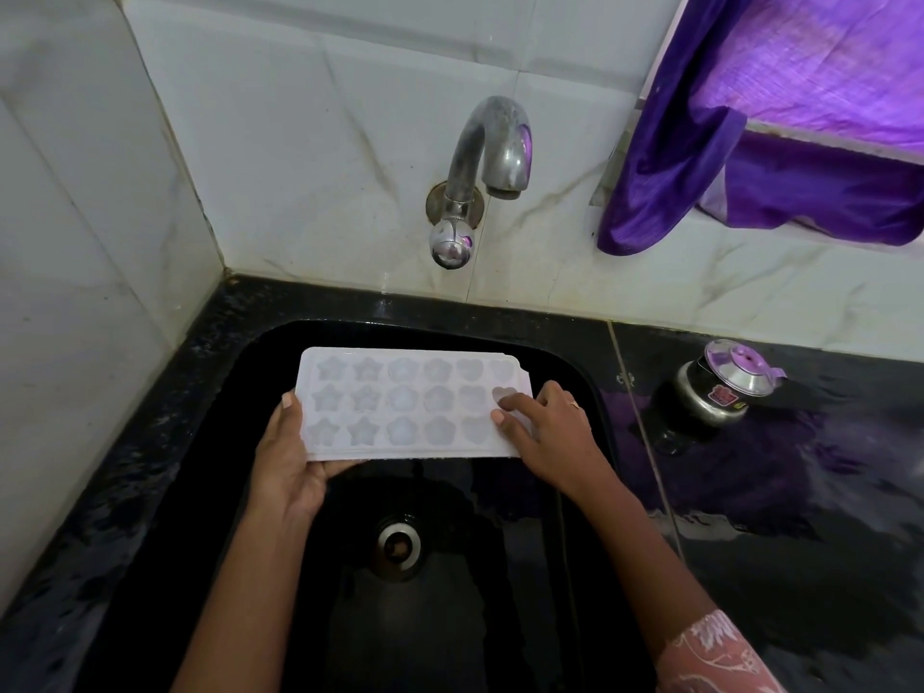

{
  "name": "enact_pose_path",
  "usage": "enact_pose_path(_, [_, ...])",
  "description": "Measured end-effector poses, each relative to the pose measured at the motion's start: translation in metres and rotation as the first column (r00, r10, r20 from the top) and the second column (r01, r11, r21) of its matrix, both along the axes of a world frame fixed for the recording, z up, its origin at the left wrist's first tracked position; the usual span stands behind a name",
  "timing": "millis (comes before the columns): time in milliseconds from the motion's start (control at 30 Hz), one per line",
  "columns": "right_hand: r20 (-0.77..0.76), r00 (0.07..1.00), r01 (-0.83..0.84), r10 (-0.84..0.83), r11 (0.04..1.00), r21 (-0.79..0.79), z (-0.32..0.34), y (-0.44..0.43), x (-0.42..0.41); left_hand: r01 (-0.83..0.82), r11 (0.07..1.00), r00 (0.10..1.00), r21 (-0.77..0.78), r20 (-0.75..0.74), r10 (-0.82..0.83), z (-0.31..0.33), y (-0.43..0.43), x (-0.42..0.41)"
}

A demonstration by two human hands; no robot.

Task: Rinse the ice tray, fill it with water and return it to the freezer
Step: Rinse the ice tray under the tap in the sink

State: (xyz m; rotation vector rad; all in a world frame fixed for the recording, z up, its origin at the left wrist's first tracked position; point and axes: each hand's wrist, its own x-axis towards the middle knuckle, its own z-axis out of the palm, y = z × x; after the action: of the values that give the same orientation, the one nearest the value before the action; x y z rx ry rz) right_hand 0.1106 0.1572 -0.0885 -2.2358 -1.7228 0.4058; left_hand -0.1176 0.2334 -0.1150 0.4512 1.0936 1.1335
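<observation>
Head view: white ice tray (400, 397) w/ star, flower & heart molds held level over black sink (575, 372), below chrome tap (492, 152). Left hand (287, 462) grips tray's left-front corner, thumb on top edge, fingers under. Right hand (545, 432) rests on tray's right end, fingers loosely bent, fingertips on heart molds. Drain (398, 545) in basin below. Steel lidded pot (720, 387) on black counter, right. Purple curtain (780, 142) upper right.
</observation>
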Motion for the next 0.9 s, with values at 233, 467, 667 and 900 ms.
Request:
enact_pose_path(233, [0.053, 0.999, -0.016, 0.009, 0.992, 0.123, 0.009, 0.001, -0.011, 0.005, 1.000, 1.000, 0.006, -0.005, -0.005, 0.003, 0.002, 0.003])
enact_pose_path(467, [0.145, 0.980, -0.140, 0.138, 0.990, 0.004, 0.007, 0.007, -0.024, 0.025, 1.000, 1.000, 0.010, -0.009, -0.024, 0.002, -0.001, 0.006])
enact_pose_path(667, [0.120, 0.982, -0.145, 0.144, 0.989, 0.000, 0.008, 0.007, -0.023, 0.006, 1.000, 1.000, 0.010, -0.012, -0.006, 0.002, -0.002, 0.007])
enact_pose_path(900, [0.139, 0.986, -0.097, 0.093, 0.995, 0.022, 0.006, 0.009, -0.019, 0.025, 1.000, 1.000, 0.010, -0.013, -0.024, 0.003, -0.003, 0.006])
